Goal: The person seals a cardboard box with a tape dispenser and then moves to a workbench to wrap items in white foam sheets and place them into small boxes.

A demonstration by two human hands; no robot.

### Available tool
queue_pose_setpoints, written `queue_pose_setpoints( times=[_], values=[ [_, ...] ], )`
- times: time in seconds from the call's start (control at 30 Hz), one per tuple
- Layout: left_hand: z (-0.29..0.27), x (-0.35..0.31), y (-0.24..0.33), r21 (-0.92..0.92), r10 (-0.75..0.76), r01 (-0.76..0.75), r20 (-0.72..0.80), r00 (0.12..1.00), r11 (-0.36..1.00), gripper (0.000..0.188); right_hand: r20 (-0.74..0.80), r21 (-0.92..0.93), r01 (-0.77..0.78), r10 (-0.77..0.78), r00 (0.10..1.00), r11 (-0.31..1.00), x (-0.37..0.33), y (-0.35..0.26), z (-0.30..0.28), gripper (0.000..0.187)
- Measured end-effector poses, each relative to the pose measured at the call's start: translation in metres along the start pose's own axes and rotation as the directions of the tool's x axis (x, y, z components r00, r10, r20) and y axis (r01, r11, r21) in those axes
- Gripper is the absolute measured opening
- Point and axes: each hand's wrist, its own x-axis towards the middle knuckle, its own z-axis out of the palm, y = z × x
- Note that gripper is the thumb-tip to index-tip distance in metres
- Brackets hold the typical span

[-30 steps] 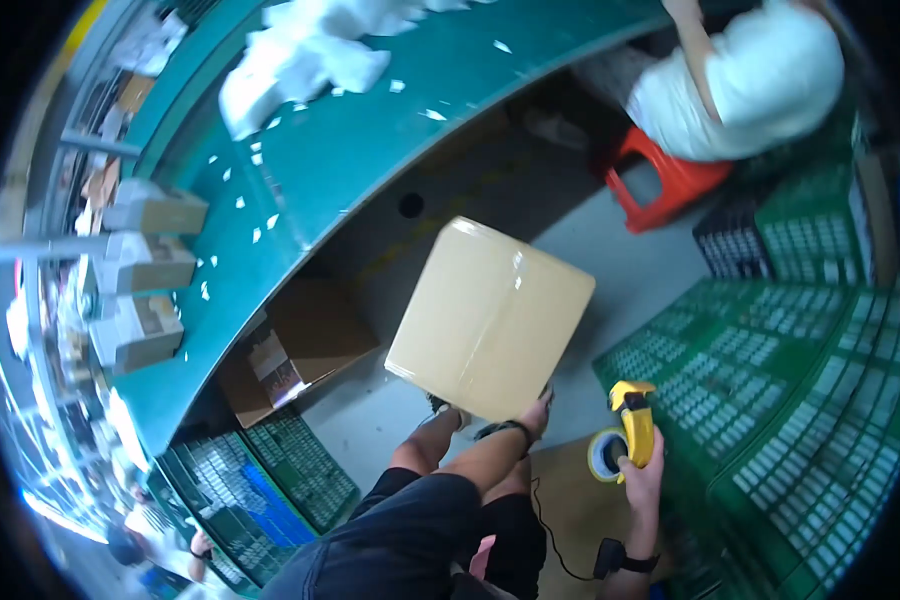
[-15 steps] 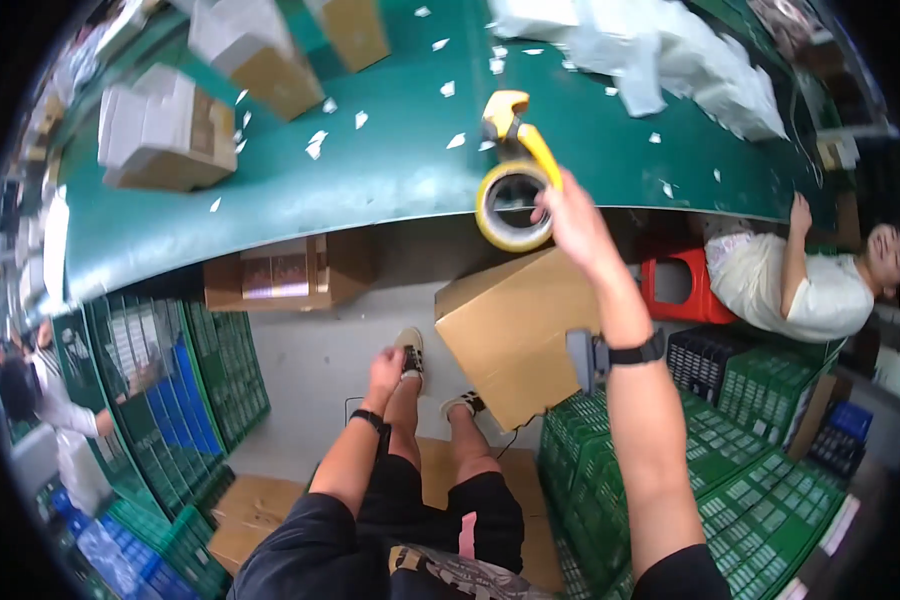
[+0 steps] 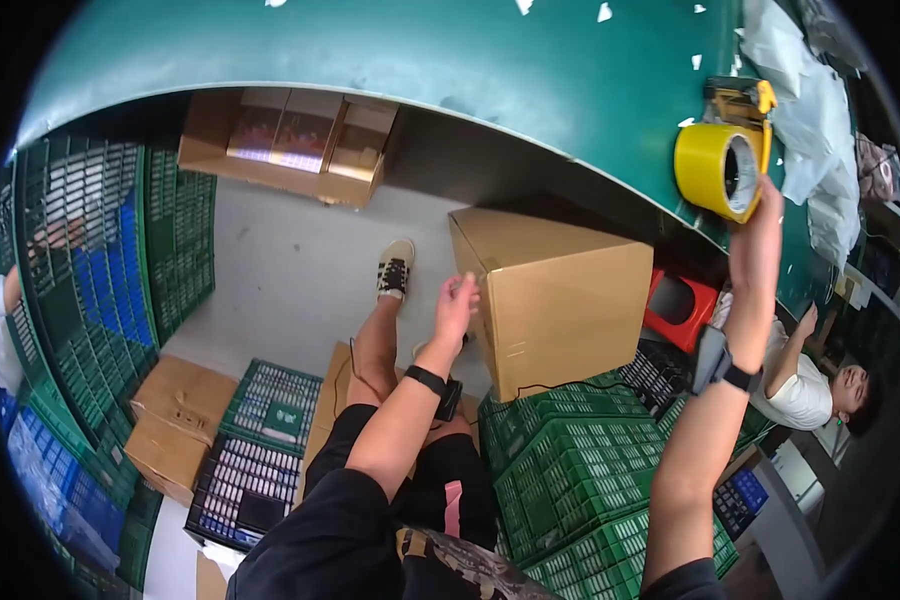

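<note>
At the right, my right hand (image 3: 762,207) is closed around the yellow handle of a tape dispenser (image 3: 748,98), which carries a large yellow tape roll (image 3: 706,165). The dispenser is over the front edge of the green table (image 3: 530,85). My left hand (image 3: 457,303) has its fingers loosely bent and apart, with nothing visible in them. It hovers beside the left edge of a big closed cardboard box (image 3: 570,310) below the table; whether it touches the box I cannot tell.
An open carton (image 3: 355,180) lies under the table. Green crates (image 3: 580,470) are stacked at the right, near a red stool (image 3: 685,310). Tall green crates (image 3: 80,260) and cardboard boxes (image 3: 182,405) stand left. White bags (image 3: 815,130) lie on the table. A person (image 3: 800,390) is at the far right.
My view has swung left. In it, my right hand with the tape dispenser has shifted right, and the roll shows its broad side. My left hand has moved up and right toward the big box.
</note>
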Motion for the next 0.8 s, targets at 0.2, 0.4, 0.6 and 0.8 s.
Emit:
queue_pose_setpoints(
  times=[0.2, 0.4, 0.6, 0.8],
  values=[
    [-0.009, 0.040, 0.015, -0.157, -0.497, 0.530, 0.206, 0.843, 0.833, 0.042, -0.119, -0.168, 0.043, -0.064, 0.991, 0.985, -0.130, 0.102, -0.048, 0.021],
    [0.004, 0.038, -0.010, -0.302, -0.364, 0.415, 0.213, 0.907, 0.858, 0.026, 0.533, -0.673, 0.364, 0.081, 0.842, 0.644, -0.197, 0.202, 0.010, 0.036],
    [0.030, 0.027, -0.044, -0.266, -0.202, 0.190, -0.019, 0.979, 0.945, 0.022, 0.585, -0.790, 0.522, 0.137, 0.800, 0.322, -0.195, 0.266, 0.048, 0.078],
    [0.007, 0.004, -0.050, 0.341, 0.407, -0.301, -0.303, 0.862, 0.891, 0.021, 0.573, -0.812, 0.506, 0.230, 0.787, 0.291, -0.191, 0.280, 0.051, 0.083]
  ],
)
